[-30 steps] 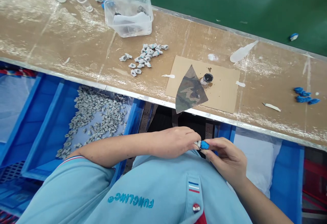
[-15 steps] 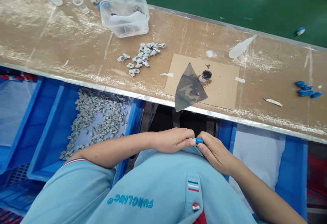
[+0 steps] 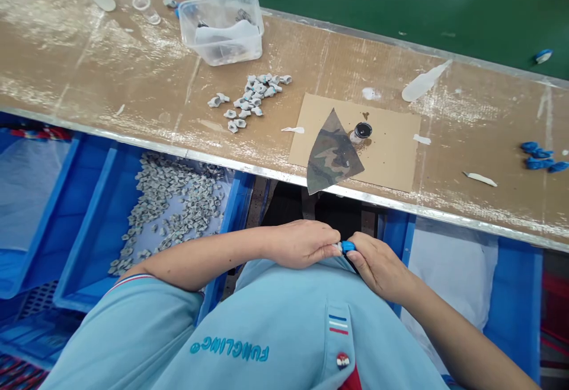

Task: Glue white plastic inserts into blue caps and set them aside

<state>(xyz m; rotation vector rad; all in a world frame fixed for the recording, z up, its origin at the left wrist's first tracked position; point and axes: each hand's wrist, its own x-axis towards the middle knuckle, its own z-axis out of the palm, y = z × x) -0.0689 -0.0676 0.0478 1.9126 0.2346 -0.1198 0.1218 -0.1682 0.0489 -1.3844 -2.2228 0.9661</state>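
Observation:
My left hand (image 3: 304, 245) and my right hand (image 3: 377, 268) meet just above my light blue shirt (image 3: 284, 331). Pinched between their fingertips is a small blue-and-grey plastic part (image 3: 347, 247), with much of it hidden by my fingers. Both hands are below the metal-edged front of the workbench (image 3: 178, 82). On the bench, a loose cluster of small grey plastic parts (image 3: 253, 96) lies out of reach of my fingers. Nearest ahead of my hands, a camouflage-patterned film piece (image 3: 332, 153) lies on a cardboard sheet (image 3: 391, 147).
A blue bin compartment holding many grey parts (image 3: 178, 206) sits below the bench at left. Further items are a clear plastic tub (image 3: 221, 28), a small jar of dark liquid (image 3: 362, 132), and several blue parts (image 3: 539, 159). A white liner (image 3: 448, 277) lies at right.
My hands have drawn closer together, and my fingers now cover more of the blue-and-grey part. The bench has shifted slightly in view as my head moved.

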